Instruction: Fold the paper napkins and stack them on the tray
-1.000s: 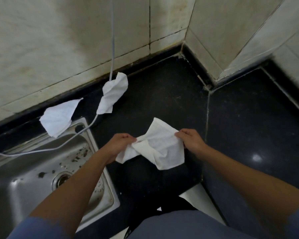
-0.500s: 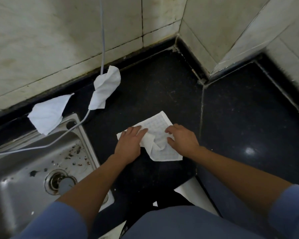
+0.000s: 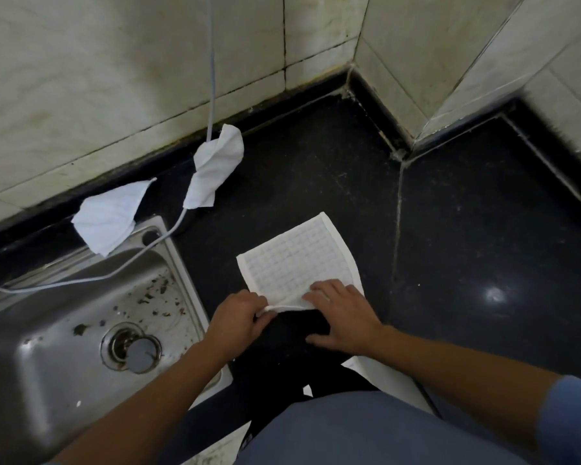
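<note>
While the left grip (image 3: 239,317) pinches the near left corner of the paper napkin (image 3: 296,260) between thumb and curled fingers, the right grip (image 3: 342,317) lies just beside it with fingers straight and flat. It presses down the napkin's near edge and grasps nothing. The napkin lies spread on the black desk (image 3: 467,246), reaching away from both grips toward the wall. Its near edge is raised in a small ridge between them. Farther beyond the left grip, a crumpled napkin (image 3: 215,172) rests on the desk against a grey cable (image 3: 211,62) that hangs down the tiled wall. To the left of that, another napkin (image 3: 109,216) lies over the far rim of the steel sink (image 3: 47,330). The sink sits left of the left grip, and the cable trails across its corner.
</note>
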